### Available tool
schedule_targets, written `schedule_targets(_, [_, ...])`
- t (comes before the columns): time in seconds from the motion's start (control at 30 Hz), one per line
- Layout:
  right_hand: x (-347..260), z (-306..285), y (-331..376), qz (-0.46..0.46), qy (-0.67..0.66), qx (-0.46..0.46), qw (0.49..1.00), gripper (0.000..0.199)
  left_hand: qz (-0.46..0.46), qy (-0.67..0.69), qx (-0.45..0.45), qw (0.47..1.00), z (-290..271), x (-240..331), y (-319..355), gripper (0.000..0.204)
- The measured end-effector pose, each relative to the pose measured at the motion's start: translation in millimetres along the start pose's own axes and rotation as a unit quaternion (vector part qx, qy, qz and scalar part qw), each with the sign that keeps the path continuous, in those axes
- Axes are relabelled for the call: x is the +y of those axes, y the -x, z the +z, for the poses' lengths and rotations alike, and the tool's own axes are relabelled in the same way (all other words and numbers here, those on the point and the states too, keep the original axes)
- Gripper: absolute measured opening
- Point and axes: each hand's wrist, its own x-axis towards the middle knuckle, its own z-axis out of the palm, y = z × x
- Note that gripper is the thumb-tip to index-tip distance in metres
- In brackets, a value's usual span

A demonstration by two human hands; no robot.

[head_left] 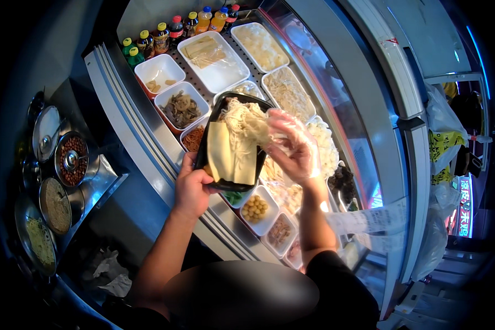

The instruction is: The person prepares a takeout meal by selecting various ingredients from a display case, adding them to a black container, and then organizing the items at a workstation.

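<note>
My left hand (193, 184) grips the near left corner of a black food tray (205, 157), thumb over the rim. Broad, flat pale-yellow sheets (219, 154), perhaps tofu skin, lie in the tray. Beside and above them is a heap of thin pale shreds (239, 122). My right hand (294, 146), in a clear plastic glove, is at the tray's right edge, its fingers curled round some of the shreds. The glove's shine partly hides the fingertips. The tray is held above white tubs of food in a display case.
Around the tray stand white tubs of yellow balls (254, 209), dark strips (180, 109), pale shreds (289, 94) and sheets (208, 52). Drink bottles (161, 37) line the back. A paper slip (368, 220) hangs near my right forearm. Bowls, one with peanuts (71, 159), stand left.
</note>
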Motion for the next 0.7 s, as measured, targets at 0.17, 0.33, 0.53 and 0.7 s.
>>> schedule_targets(0.17, [-1,-7,-4,-0.007,0.007,0.02,1.0,0.033,-0.015,0.007,0.01,1.0,0,-3,7,0.064])
schedule_targets(0.33, [9,-7,-8,0.022,0.0,0.042,0.999,0.024,-0.018,-0.008,-0.003,1.0,-3,-10,-2,0.067])
schedule_targets(0.53, [7,-42,-28,0.113,-0.387,0.301,0.864,0.019,-0.004,0.016,0.008,1.0,10,-12,-20,0.055])
schedule_targets(0.7, [50,-68,-56,0.167,-0.382,0.443,0.794,0.015,-0.007,0.003,0.005,1.0,11,-16,-34,0.056])
